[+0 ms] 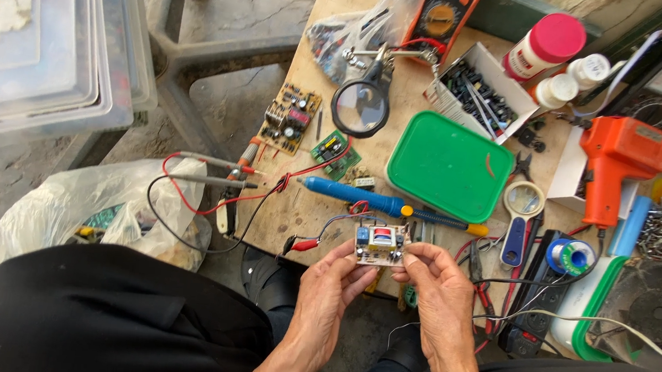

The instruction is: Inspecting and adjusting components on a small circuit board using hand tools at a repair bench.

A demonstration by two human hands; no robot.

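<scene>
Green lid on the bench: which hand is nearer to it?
Right. The right hand lies just below the green lid, pinching the right edge of the small circuit board; the left hand holds the board's left edge, farther left.

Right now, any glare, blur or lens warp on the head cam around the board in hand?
Head view: even daylight, soft shadows, no glare on the small circuit board pinched between left hand and right hand; it and the fingers are sharp. Wide-angle warp bends the frame edges, seen on the clear plastic bins. The magnifying glass lens shows faint reflections.
</scene>
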